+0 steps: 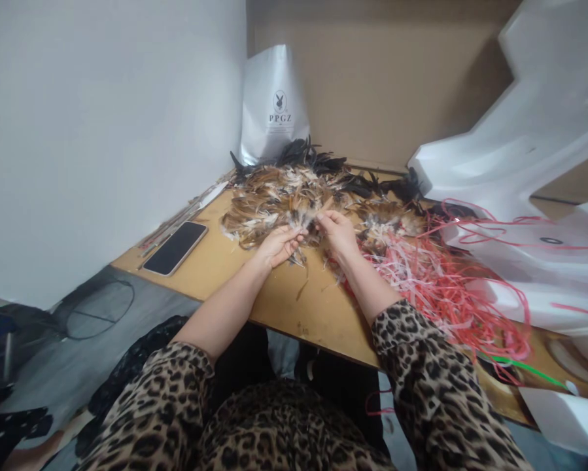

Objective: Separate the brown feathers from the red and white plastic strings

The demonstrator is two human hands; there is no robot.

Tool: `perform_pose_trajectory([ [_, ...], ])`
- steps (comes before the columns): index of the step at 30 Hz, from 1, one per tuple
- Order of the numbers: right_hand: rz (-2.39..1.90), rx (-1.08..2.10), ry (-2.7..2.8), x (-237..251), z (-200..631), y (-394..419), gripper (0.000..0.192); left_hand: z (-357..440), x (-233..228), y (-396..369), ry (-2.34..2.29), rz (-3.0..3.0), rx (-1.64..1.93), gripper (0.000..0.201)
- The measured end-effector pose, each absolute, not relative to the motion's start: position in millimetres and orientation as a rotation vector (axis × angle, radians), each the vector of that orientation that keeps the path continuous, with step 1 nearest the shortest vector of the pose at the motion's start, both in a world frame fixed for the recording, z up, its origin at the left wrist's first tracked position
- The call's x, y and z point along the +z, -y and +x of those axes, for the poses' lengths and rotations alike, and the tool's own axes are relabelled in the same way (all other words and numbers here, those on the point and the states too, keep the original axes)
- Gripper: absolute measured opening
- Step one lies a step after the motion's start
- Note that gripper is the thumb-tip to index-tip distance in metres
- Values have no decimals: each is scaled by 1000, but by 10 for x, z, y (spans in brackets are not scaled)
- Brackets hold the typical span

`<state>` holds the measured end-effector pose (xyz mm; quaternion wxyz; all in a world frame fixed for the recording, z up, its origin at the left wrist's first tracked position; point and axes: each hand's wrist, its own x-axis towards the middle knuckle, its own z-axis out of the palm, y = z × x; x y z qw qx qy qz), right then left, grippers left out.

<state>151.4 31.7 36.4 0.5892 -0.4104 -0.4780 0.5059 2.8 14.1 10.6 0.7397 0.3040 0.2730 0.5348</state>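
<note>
My left hand (280, 245) is closed in a pinch on a small feather (298, 258), its fluffy base near the fingertips. My right hand (337, 230) is also pinched, at the edge of the feather heap, and a light brown feather (327, 204) sticks up by its fingers. The two hands are a short gap apart over the front of a heap of brown and cream feathers (269, 196). Darker feathers (306, 156) lie at the back of the heap. A few loose bits are on the wooden table below my hands.
A phone (176, 247) lies on the table (225, 281) at left. A silver bag (274, 111) stands behind the feathers. Tangled pink and red strips (441, 288) spread at right, beside large white moulded pieces (490, 157). A green strip (534, 371) lies near the right edge.
</note>
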Motion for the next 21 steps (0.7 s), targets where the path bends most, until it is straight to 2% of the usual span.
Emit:
perform_pose_trajectory([
  [9,-876,1532,1191,312,1567,-279,35,7,196,-89,-539,491,1123,14],
  [14,-887,1487,1306,293,1559,-249,28,21,194,-76,-560,523,1084,10],
  [19,-933,1374,1311,304,1531,-244,30,43,138,-111,-663,684,1137,3],
  [21,-964,1293,1308,306,1522,-249,29,60,120,-112,-708,765,1171,7],
])
